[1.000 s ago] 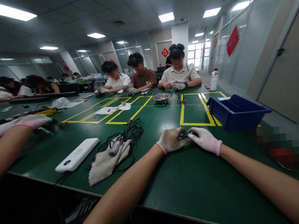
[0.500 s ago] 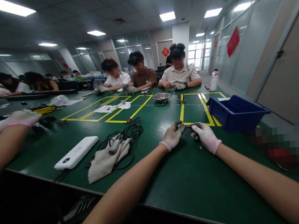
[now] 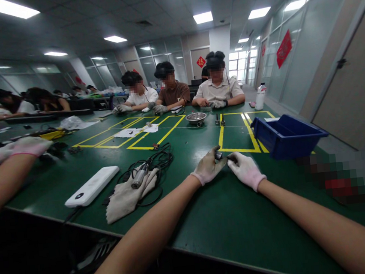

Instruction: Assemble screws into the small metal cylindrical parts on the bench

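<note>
Left of the smooth blue plastic bin [image 3: 289, 137], the left hand [image 3: 208, 166], in a smudgy glove, grips a small, shiny, round piece [image 3: 218, 155]. The right hand [image 3: 245, 169] leans in, fingers curled; its grip is too small to tell.

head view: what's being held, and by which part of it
The left hand holds a small metal part, one end showing, the gripped stretch hidden; for the right hand, I cannot tell.

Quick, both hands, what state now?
Left hand: closed on a small dark metal part.
Right hand: fingertips pinched; whether they hold anything can't be told.
</note>
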Motion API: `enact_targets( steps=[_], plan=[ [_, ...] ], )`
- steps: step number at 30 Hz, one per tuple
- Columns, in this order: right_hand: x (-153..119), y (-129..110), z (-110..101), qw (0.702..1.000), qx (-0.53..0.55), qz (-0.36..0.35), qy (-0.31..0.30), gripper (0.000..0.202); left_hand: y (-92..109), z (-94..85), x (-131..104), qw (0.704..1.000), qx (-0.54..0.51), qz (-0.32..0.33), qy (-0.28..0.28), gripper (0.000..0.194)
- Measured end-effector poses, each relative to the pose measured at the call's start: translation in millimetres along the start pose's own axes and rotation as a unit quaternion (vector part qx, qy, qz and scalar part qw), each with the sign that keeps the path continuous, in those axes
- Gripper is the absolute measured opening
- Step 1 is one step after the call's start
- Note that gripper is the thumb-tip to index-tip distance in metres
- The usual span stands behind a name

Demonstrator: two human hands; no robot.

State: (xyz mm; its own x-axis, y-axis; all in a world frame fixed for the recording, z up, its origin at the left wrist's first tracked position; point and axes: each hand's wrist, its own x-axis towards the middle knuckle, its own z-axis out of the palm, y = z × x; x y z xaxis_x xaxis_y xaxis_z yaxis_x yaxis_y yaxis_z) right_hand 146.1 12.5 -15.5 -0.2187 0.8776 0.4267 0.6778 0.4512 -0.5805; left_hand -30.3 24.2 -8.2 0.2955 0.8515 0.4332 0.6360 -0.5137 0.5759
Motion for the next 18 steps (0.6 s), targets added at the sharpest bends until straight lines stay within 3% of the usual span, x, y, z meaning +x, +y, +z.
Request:
enact_targets(
  steps=[5, 10, 18],
  plan=[
    [1, 2, 1, 0.999, -0.022, -0.018, -0.026, 0.028, 0, 7.1, 3, 0.996, 0.061, 0.018, 0.058, 0.052],
    [-1, -2, -1, 0.998, -0.046, -0.031, -0.028, 0.027, -2, 13.9, 2, 0.987, 0.131, 0.054, 0.078, 0.046],
    [-3, -8, -3, 0.996, -0.041, -0.07, 0.024, 0.026, 4, 15.7, 5, 0.974, 0.146, 0.075, 0.154, 0.044]
  ],
)
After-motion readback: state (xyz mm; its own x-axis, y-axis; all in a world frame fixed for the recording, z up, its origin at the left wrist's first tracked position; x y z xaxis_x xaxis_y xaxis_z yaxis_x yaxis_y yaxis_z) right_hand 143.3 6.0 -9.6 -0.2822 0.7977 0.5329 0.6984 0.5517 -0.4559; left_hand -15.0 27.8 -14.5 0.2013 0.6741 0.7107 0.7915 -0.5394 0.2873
